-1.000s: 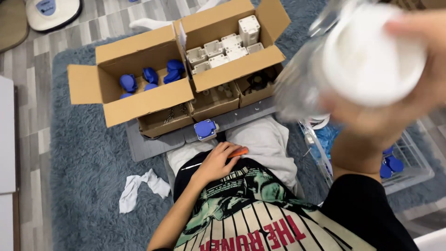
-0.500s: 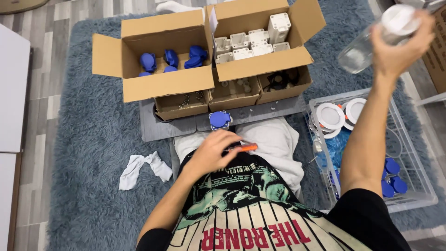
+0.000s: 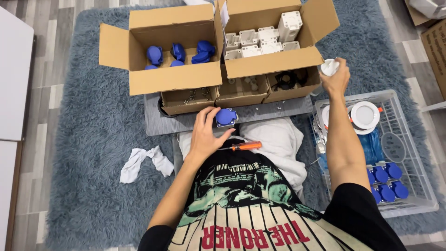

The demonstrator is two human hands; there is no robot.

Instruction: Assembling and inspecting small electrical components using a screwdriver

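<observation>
though lowered, right hand (image 3: 335, 80) on bottle (image 3: 329, 68)

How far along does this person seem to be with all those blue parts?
Done, it seems: several blue capped units sit in the white crate. In hand: the left hand touches one blue cover; the right hand holds a white-capped bottle. Left: blue covers and white housings fill the boxes.

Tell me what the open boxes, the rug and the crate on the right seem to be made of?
The open boxes look like plain brown corrugated cardboard, matte, with folded flaps. The rug seems a shaggy grey-blue textile; its long tufted pile shows. The crate is probably pale moulded plastic, going by its thin, even lattice walls, though coated wire cannot be ruled out.
</observation>
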